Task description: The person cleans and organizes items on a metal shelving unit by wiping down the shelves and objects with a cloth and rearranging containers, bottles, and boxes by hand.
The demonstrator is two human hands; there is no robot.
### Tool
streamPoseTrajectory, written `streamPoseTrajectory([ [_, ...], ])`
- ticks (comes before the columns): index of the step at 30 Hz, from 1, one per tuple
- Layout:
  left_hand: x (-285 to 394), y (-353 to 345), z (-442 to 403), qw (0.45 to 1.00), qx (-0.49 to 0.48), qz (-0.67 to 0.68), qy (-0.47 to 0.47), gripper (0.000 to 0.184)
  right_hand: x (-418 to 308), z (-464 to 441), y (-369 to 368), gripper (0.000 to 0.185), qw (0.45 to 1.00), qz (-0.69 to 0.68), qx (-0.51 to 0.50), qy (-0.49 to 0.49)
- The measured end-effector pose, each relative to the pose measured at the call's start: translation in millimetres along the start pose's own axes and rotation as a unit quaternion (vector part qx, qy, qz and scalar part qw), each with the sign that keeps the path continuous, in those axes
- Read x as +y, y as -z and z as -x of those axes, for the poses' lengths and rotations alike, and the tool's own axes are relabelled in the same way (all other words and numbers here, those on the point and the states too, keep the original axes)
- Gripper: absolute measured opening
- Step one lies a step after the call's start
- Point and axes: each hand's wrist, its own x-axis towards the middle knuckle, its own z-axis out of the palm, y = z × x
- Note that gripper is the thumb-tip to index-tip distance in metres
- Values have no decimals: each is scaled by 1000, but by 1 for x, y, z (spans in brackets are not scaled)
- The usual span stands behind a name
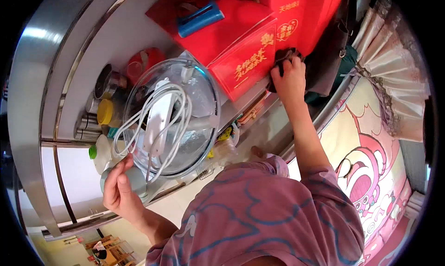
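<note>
My right hand point(292, 78) is closed on a dark, crumpled, cloth-like item point(279, 71), in front of the red gift bags; what it is exactly I cannot make out. At lower left my left hand point(119, 189) has its fingers loosely extended and the thumb apart. Behind it sits a pale grey-green round container point(136, 180), and whether the hand touches it does not show. Just above that hand, a white power strip point(159, 120) with a looped white cable point(184, 122) lies on a large clear round lid or bowl point(204, 148).
Red gift bags point(250, 64) with gold lettering carry a blue roll-shaped object point(200, 19). A dark bag point(327, 62) hangs at the right beside patterned bedding point(366, 173). Pots point(110, 80) and a yellow-lidded jar point(105, 111) stand on the left. A metal rail point(39, 104) edges the shelf.
</note>
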Motion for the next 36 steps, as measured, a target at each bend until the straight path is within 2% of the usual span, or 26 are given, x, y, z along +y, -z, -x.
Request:
streamPoseTrajectory([
  [4, -6, 2, 7, 996, 82, 11, 13, 23, -16, 11, 2, 22, 998, 57, -2, 34],
  [6, -14, 13, 15, 996, 89, 24, 8, 26, -28, 19, 5, 25, 999, 45, 25, 7],
  [8, -21, 27, 26, 980, -41, 187, 60, 31, -35, 29, 6, 28, 999, 48, 13, 11],
  [9, -20, 31, 29, 966, -105, 218, 89, 35, -40, 34, 7, 29, 999, 38, -6, -2],
  [10, -20, 33, 32, 968, -98, 215, 88, 35, -47, 41, 9, 29, 999, 27, -25, -15],
  [12, -19, 37, 39, 947, -167, 232, 145, 36, -76, 58, 17, 28, 999, -9, -48, -13],
  [15, -28, 51, 43, 951, -141, 231, 150, 37, -111, 84, 24, 26, 993, -32, -108, 33],
  [17, -32, 57, 42, 949, -116, 258, 143, 37, -124, 93, 29, 26, 978, -49, -166, 113],
  [18, -33, 59, 42, 950, -110, 255, 145, 37, -128, 96, 30, 26, 977, -52, -169, 117],
  [20, -35, 64, 43, 944, -130, 247, 175, 35, -133, 101, 30, 25, 957, -69, -213, 186],
  [22, -39, 66, 44, 941, -144, 242, 189, 33, -129, 92, 27, 26, 951, -64, -245, 180],
  [25, -47, 66, 50, 907, -241, 235, 253, 26, -136, 80, 28, 26, 952, -93, -239, 165],
  [26, -48, 64, 53, 908, -231, 232, 261, 26, -136, 80, 25, 26, 948, -98, -247, 172],
  [28, -50, 55, 57, 868, -357, 169, 301, 21, -132, 79, 19, 29, 951, -105, -217, 195],
  [29, -57, 50, 65, 854, -379, 159, 320, 20, -134, 79, 21, 33, 952, -111, -225, 178],
  [30, -65, 44, 73, 855, -370, 158, 326, 20, -131, 82, 20, 33, 948, -116, -230, 185],
  [32, -85, 31, 94, 829, -350, 182, 396, 21, -127, 86, 18, 35, 948, -79, -239, 194],
  [34, -113, 24, 122, 827, -314, 198, 422, 26, -135, 92, 30, 34, 947, -114, -228, 195],
  [36, -126, 24, 138, 812, -291, 179, 473, 31, -136, 102, 33, 32, 946, -87, -200, 242],
])
